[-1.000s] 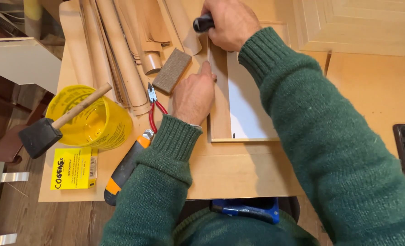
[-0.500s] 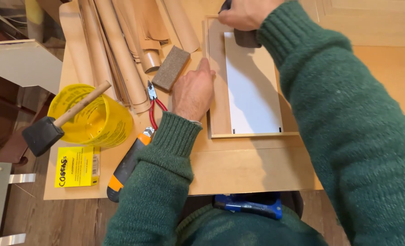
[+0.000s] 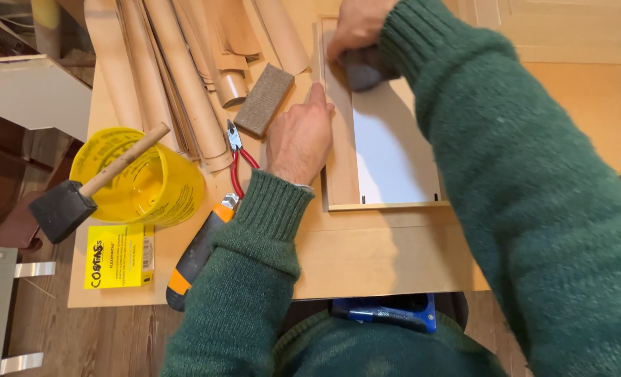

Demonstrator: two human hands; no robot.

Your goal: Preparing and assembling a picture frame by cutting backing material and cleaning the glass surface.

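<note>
Right hand [image 3: 356, 28]: top centre, you're gripping a dark rounded block [image 3: 365, 68] on the shallow wooden frame with white panel [image 3: 387, 150].
Left hand [image 3: 300, 136]: flat, holding nothing, pressing the frame's left rail.

Yellow cup [image 3: 153, 183], red pliers [image 3: 239, 164], white panel [image 3: 390, 150]

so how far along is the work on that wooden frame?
Done: white panel sits inside the wooden frame. In hand: right hand presses a dark block at the frame's far end; left hand steadies the near-left rail. Left: veneer strips and sanding block lie unused beside it.
</note>
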